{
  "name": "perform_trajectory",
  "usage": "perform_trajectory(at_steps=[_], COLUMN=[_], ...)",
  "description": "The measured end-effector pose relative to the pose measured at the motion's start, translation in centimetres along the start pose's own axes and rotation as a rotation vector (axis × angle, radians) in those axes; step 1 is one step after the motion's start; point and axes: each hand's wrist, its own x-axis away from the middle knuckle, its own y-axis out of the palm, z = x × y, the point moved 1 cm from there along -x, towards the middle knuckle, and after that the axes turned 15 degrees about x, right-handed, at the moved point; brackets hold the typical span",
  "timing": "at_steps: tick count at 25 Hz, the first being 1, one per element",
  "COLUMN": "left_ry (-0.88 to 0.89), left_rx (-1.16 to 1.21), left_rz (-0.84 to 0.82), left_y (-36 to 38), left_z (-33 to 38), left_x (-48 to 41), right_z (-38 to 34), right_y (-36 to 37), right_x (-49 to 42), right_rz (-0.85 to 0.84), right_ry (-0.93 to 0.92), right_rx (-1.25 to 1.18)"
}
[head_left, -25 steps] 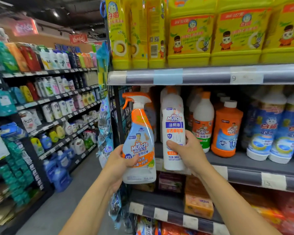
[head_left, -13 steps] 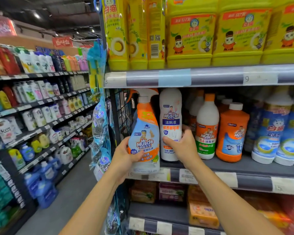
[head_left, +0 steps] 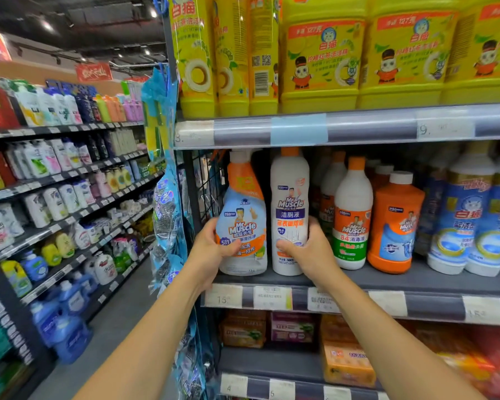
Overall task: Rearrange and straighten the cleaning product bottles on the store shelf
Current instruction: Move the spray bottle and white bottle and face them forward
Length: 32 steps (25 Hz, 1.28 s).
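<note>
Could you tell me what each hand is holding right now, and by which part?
The left hand grips the spray bottle by its lower body; the right hand grips the tall white bottle by its lower body.

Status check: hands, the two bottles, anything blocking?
Left hand grips spray bottle. Right hand grips white bottle. Both upright on shelf. Nothing blocking.

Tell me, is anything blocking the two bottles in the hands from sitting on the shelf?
Nothing visible does. The spray bottle in the left hand and the white bottle in the right hand already stand upright at the shelf front, side by side.
</note>
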Motion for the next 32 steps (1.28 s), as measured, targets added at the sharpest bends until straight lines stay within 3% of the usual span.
perform_trajectory(at_steps=[9, 18, 27, 32], left_ry=[-0.121, -0.059, -0.09, -0.099], left_rx=[-0.024, -0.186, -0.225, -0.42], left_rz=[0.027, 0.095, -0.05, 0.186], left_y=[-0.2, -0.2, -0.3, 0.4], left_z=[-0.5, -0.9, -1.0, -0.8], left_x=[-0.8, -0.5, -0.5, 0.3], right_z=[1.2, 1.1, 0.2, 0.2], right_y=[-1.4, -1.4, -1.8, -3.6], right_x=[-0.1, 0.0, 0.7, 2.4], right_rz=[-0.188, -0.152, -0.184, -0.162], right_ry=[0.034, 0.041, 0.046, 0.06], right_rx=[0.283, 0.347, 0.334, 0.373])
